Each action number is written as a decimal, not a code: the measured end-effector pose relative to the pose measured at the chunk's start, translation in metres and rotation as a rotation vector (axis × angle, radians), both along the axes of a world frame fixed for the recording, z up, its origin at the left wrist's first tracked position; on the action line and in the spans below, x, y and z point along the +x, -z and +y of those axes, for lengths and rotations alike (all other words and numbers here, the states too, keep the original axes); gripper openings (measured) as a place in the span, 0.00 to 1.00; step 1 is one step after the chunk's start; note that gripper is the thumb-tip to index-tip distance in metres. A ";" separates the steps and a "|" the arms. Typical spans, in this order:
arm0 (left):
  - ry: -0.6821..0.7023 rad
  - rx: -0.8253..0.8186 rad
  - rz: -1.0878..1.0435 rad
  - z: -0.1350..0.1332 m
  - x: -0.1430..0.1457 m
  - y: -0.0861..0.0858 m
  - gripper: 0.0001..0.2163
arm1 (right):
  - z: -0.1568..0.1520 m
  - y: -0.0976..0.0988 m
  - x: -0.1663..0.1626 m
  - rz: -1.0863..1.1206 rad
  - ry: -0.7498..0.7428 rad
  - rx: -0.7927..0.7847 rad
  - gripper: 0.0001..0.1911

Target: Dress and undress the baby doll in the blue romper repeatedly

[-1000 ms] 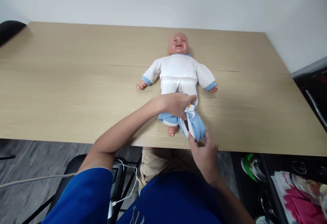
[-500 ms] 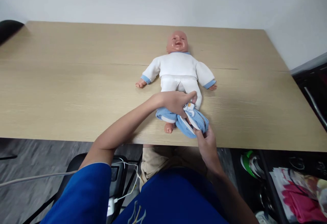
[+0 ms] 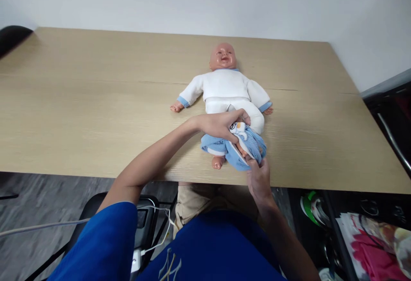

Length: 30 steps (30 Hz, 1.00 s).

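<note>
A baby doll [image 3: 227, 86] in white clothes with blue cuffs lies on its back on the wooden table [image 3: 96, 101], head away from me. A light blue garment [image 3: 248, 150] is bunched around its legs; one bare foot [image 3: 217, 162] sticks out near the table's front edge. My left hand [image 3: 221, 126] reaches across and is closed on the garment's upper edge by a small printed patch. My right hand [image 3: 257, 176] pinches the garment's lower edge at the table's front.
A black chair back [image 3: 13, 37] shows at the far left corner. Below the table's right side lie a pink bag [image 3: 379, 246] and green items. A white cable [image 3: 41, 226] runs at lower left by a black seat.
The doll's right leg has bent upward and the blue garment has slid up along it. My right hand has moved up and slightly right with the garment's edge.
</note>
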<state>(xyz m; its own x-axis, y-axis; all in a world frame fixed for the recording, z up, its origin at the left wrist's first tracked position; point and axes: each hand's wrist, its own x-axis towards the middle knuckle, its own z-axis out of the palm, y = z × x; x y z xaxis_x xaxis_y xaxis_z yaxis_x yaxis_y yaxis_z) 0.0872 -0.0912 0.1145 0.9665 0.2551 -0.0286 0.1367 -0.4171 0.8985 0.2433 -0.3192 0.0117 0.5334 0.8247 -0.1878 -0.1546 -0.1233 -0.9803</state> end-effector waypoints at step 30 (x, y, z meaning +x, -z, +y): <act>-0.373 0.396 -0.085 -0.005 -0.093 0.018 0.26 | 0.107 -0.090 0.118 -0.727 -0.813 0.241 0.23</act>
